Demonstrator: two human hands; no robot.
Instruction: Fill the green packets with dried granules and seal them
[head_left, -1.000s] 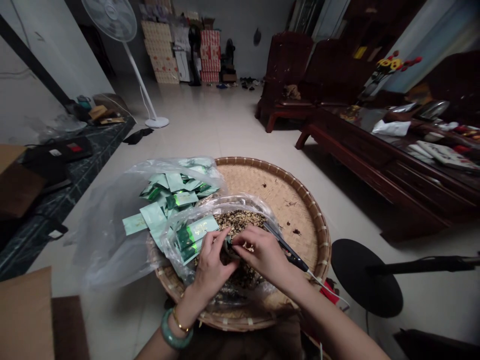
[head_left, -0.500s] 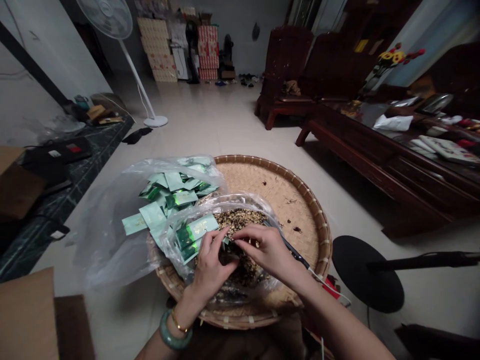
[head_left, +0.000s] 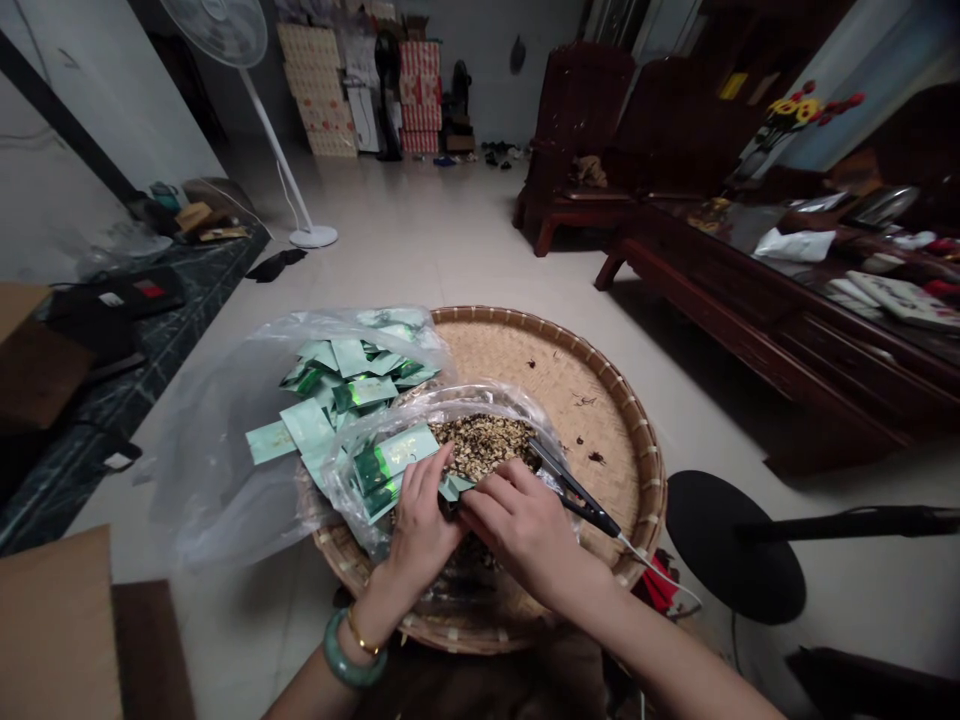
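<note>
My left hand point(head_left: 421, 528) and my right hand point(head_left: 517, 527) meet over a clear plastic bag of dried loose bits point(head_left: 484, 440) on a round woven tray point(head_left: 600, 400). Both pinch a small green sachet point(head_left: 454, 488) between them, the left thumb and fingers on its near-left side, the right fingers on its right edge. More green sachets point(head_left: 390, 462) lie just left of my left hand. A larger clear bag with several green sachets point(head_left: 341, 375) rests on the tray's left side. A black-handled tool with a cord point(head_left: 577, 492) lies right of my right hand.
A black round stand base point(head_left: 731, 545) sits on the floor right of the tray. A dark wooden table with papers point(head_left: 810, 300) runs along the right. A dark stone ledge with clutter point(head_left: 127, 330) is on the left; cardboard point(head_left: 52, 630) lies near left. A standing fan point(head_left: 247, 90) is behind.
My right hand has dropped from over the loose bits toward my left hand and now closes on the sachet's right edge. My left hand has stayed nearly in place.
</note>
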